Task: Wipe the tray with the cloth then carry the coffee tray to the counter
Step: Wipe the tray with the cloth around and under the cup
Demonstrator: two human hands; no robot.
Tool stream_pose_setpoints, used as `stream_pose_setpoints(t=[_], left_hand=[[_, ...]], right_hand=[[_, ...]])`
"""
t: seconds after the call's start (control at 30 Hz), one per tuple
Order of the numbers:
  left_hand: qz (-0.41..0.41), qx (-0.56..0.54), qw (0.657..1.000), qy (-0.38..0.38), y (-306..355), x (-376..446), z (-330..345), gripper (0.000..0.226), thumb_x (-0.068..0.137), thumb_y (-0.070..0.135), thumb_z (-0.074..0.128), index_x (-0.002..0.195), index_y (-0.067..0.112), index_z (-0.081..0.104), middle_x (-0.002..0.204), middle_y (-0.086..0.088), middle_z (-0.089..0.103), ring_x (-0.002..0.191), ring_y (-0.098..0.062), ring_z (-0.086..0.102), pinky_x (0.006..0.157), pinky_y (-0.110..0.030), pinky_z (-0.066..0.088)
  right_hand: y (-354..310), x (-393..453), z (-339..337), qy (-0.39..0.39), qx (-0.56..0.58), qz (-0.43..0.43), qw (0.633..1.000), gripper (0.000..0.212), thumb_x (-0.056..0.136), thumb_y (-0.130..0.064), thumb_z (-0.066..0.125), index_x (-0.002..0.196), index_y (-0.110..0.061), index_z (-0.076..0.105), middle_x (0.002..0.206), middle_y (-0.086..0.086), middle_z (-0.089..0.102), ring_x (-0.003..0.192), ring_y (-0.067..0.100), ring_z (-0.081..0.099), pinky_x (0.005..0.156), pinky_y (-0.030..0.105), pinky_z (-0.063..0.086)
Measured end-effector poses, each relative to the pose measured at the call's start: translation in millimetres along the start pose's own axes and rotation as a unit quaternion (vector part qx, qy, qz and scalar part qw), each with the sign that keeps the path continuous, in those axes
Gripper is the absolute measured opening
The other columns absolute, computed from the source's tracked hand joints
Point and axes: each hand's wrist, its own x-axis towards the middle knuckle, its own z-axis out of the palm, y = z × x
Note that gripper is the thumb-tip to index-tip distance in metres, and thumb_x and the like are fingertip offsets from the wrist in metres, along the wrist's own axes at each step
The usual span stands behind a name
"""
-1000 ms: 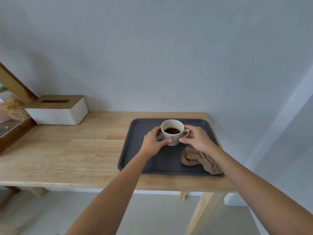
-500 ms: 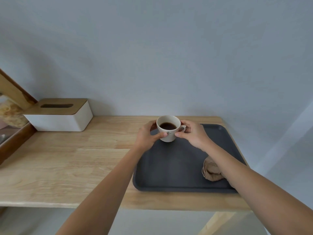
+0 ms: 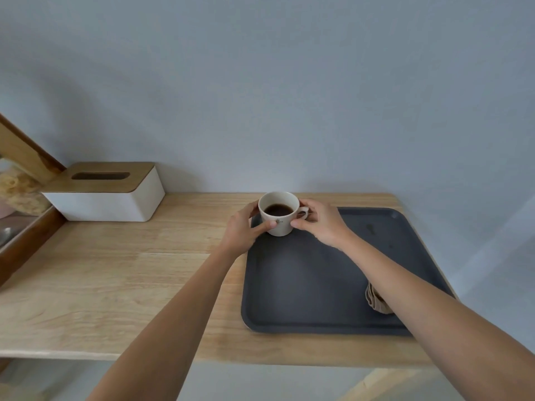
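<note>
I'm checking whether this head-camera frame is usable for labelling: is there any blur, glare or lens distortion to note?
Head view: sharp on the cup, both hands and the tray; soft, even light with no glare; faint shadows on the wall; wide-angle bending shows at the table edges; the cloth is mostly hidden behind the right forearm.

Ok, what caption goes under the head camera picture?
Both hands hold a coffee cup over the dark tray's far-left corner.

cloth (image 3: 376,301) on tray (image 3: 304,285), near right
</note>
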Motion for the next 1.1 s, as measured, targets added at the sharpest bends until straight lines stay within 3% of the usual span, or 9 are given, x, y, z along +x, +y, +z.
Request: stream_pose_setpoints(t=[0.07, 0.13, 0.23, 0.27, 0.33, 0.5, 0.63, 0.77, 1.1], left_hand=[[0.004, 0.009, 1.0, -0.008, 5, -12, 4, 0.056, 0.085, 0.037, 0.067, 0.136, 0.022, 0.048, 0.131, 0.009, 0.06, 0.125, -0.008, 0.051, 0.099, -0.024, 0.041], [-0.003, 0.036, 0.999, -0.015, 6, -28, 12, 0.057, 0.089, 0.038, 0.06, 0.139, 0.017, 0.041, 0.137, 0.002, 0.053, 0.13, -0.014, 0.046, 0.099, -0.022, 0.037], [-0.087, 0.153, 0.983, -0.044, 3, -64, 33, 0.08, 0.092, 0.05, 0.046, 0.149, 0.005, 0.014, 0.158, -0.018, 0.013, 0.148, -0.031, 0.007, 0.119, -0.043, 0.014], [-0.11, 0.189, 0.974, -0.051, 3, -77, 39, 0.084, 0.093, 0.055, 0.041, 0.151, 0.007, 0.005, 0.16, -0.019, 0.0, 0.148, -0.032, -0.006, 0.12, -0.047, 0.005], [-0.12, 0.243, 0.961, -0.05, 3, -97, 51, 0.085, 0.092, 0.061, 0.032, 0.151, 0.011, -0.002, 0.159, -0.022, -0.012, 0.147, -0.034, -0.014, 0.118, -0.05, -0.001], [-0.08, 0.391, 0.917, -0.01, 5, -113, 65, 0.078, 0.093, 0.062, 0.022, 0.152, 0.013, 0.007, 0.156, -0.031, -0.009, 0.147, -0.04, 0.001, 0.118, -0.05, 0.01], [-0.063, 0.41, 0.91, -0.019, 3, -113, 65, 0.074, 0.093, 0.062, 0.02, 0.152, 0.018, 0.012, 0.156, -0.03, -0.008, 0.146, -0.041, 0.005, 0.118, -0.047, 0.014], [-0.06, 0.412, 0.909, -0.023, 1, -112, 65, 0.074, 0.092, 0.064, 0.022, 0.151, 0.02, 0.013, 0.157, -0.027, -0.008, 0.146, -0.04, 0.004, 0.117, -0.046, 0.015], [-0.051, 0.4, 0.915, -0.013, -4, -111, 64, 0.075, 0.089, 0.067, 0.024, 0.15, 0.024, 0.018, 0.159, -0.022, -0.007, 0.147, -0.036, 0.004, 0.117, -0.045, 0.017]], right_hand=[[-2, -10, -9, -0.042, -0.039, 0.009, 0.998, 0.073, 0.083, -0.025, 0.073, 0.145, -0.029, 0.037, 0.145, -0.003, 0.05, 0.126, 0.016, 0.054, 0.109, 0.04, 0.043], [0, -28, -27, -0.056, -0.106, 0.007, 0.993, 0.076, 0.086, -0.036, 0.068, 0.149, -0.037, 0.025, 0.154, -0.009, 0.036, 0.137, 0.012, 0.04, 0.115, 0.039, 0.034], [14, -74, -67, -0.029, -0.193, -0.049, 0.98, 0.055, 0.088, -0.045, 0.06, 0.14, -0.045, 0.04, 0.147, -0.018, 0.041, 0.137, -0.004, 0.032, 0.117, 0.035, 0.029], [20, -93, -81, -0.016, -0.205, -0.057, 0.977, 0.05, 0.088, -0.049, 0.057, 0.136, -0.047, 0.045, 0.144, -0.02, 0.044, 0.136, -0.006, 0.032, 0.117, 0.033, 0.029], [33, -128, -103, -0.012, -0.214, -0.049, 0.975, 0.044, 0.085, -0.055, 0.052, 0.13, -0.053, 0.049, 0.142, -0.021, 0.045, 0.139, -0.006, 0.029, 0.116, 0.03, 0.028], [63, -171, -96, -0.102, -0.25, -0.049, 0.962, 0.041, 0.094, -0.035, 0.055, 0.128, -0.055, 0.046, 0.15, -0.019, 0.036, 0.144, -0.007, 0.016, 0.119, 0.031, 0.026], [66, -159, -77, -0.093, -0.296, -0.078, 0.947, 0.04, 0.097, -0.027, 0.052, 0.133, -0.044, 0.05, 0.152, -0.02, 0.032, 0.146, -0.001, 0.016, 0.119, 0.032, 0.027], [55, -129, -38, -0.08, -0.316, -0.099, 0.94, 0.038, 0.099, -0.031, 0.045, 0.137, -0.034, 0.05, 0.155, -0.009, 0.034, 0.148, 0.011, 0.018, 0.12, 0.032, 0.022], [40, -16, 0, -0.016, -0.374, -0.009, 0.927, 0.041, 0.103, -0.026, 0.032, 0.139, -0.017, 0.048, 0.156, 0.007, 0.033, 0.147, 0.031, 0.02, 0.118, 0.047, 0.02]])
